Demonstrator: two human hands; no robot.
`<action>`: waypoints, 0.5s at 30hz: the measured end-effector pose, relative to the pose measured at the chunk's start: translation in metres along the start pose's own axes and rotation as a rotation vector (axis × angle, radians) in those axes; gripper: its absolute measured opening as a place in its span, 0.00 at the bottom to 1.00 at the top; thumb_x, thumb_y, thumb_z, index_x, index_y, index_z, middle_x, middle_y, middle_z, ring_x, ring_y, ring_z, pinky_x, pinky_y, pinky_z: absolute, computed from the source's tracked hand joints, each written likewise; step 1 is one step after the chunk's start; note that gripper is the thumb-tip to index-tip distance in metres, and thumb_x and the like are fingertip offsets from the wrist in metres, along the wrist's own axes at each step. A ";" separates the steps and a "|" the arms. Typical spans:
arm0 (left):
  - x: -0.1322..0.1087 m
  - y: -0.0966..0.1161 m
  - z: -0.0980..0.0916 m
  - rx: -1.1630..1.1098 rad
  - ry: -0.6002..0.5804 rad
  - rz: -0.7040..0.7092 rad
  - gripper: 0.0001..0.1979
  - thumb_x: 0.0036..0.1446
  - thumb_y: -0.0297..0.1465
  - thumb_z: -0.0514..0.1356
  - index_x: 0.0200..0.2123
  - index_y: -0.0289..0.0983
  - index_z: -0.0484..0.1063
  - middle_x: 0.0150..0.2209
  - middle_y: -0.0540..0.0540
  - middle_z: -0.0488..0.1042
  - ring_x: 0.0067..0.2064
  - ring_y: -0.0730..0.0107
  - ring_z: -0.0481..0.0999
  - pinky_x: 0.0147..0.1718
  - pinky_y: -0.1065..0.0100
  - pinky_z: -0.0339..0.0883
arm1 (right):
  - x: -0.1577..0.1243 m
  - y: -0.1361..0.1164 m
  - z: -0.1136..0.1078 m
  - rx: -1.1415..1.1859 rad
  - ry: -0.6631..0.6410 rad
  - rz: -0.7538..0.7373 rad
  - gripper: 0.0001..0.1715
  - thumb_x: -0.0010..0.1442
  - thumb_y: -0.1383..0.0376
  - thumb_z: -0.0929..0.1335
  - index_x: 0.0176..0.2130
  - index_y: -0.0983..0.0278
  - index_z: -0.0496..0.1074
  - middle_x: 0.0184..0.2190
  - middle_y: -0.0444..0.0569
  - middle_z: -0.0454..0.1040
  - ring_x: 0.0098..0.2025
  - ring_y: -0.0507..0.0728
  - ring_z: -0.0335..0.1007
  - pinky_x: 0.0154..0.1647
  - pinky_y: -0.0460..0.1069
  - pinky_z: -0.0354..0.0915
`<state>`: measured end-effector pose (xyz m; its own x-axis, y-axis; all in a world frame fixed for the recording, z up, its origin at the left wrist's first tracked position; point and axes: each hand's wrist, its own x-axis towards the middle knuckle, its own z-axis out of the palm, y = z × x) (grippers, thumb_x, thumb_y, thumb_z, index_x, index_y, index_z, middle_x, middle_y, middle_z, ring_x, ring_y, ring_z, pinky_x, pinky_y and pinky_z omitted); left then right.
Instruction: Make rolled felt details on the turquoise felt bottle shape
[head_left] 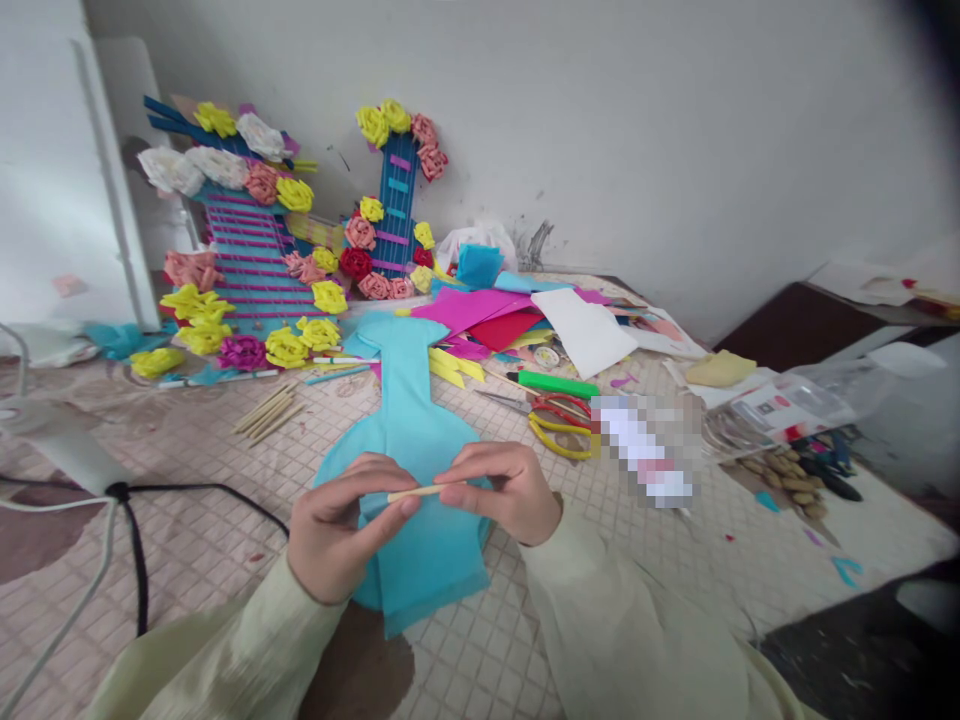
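Observation:
A short, pale wooden stick (pixel 426 491) is held level between my two hands. The fingers and thumb of my left hand (pixel 346 518) pinch its left end. Its right end sits between the thumb and fingertips of my right hand (pixel 506 488). Below them lies a light blue guitar-shaped piece (pixel 406 385), with a long neck and a rounded body, and a loose blue sheet (pixel 439 575) over its lower part. Several similar wooden sticks (pixel 268 412) rest in a small bundle to the left.
Scissors with red handles (pixel 562 408), yellow-handled pliers (pixel 559 440) and a green cutter (pixel 559 385) lie on the right. Flower-covered guitar shapes (pixel 397 205) lean on the wall. Coloured paper (pixel 480 308) is piled behind. A glue gun (pixel 64 445) and its cables occupy the left.

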<state>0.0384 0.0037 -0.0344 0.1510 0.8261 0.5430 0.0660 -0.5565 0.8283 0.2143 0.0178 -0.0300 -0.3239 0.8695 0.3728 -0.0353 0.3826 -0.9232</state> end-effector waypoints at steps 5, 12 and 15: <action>0.000 -0.001 0.000 -0.006 0.006 -0.030 0.06 0.46 0.23 0.61 0.29 0.39 0.74 0.25 0.48 0.75 0.31 0.67 0.73 0.31 0.63 0.68 | 0.000 0.001 0.000 -0.012 0.008 -0.078 0.07 0.47 0.66 0.72 0.31 0.61 0.77 0.24 0.46 0.74 0.25 0.51 0.68 0.26 0.46 0.65; 0.000 -0.003 0.000 -0.028 -0.034 -0.039 0.05 0.47 0.25 0.61 0.29 0.40 0.74 0.25 0.48 0.75 0.30 0.65 0.73 0.32 0.62 0.68 | 0.001 0.001 -0.001 -0.037 -0.071 -0.090 0.11 0.47 0.65 0.72 0.35 0.62 0.76 0.27 0.48 0.74 0.29 0.53 0.69 0.31 0.47 0.66; 0.000 -0.003 0.000 -0.008 -0.050 -0.016 0.06 0.47 0.24 0.61 0.29 0.41 0.74 0.25 0.48 0.76 0.30 0.65 0.73 0.33 0.60 0.68 | 0.001 0.001 0.000 -0.038 -0.107 -0.087 0.11 0.47 0.64 0.71 0.34 0.63 0.76 0.28 0.48 0.74 0.29 0.52 0.69 0.30 0.46 0.66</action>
<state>0.0379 0.0053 -0.0373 0.1989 0.8295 0.5219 0.0611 -0.5420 0.8381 0.2145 0.0193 -0.0310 -0.4200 0.7950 0.4376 -0.0324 0.4688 -0.8827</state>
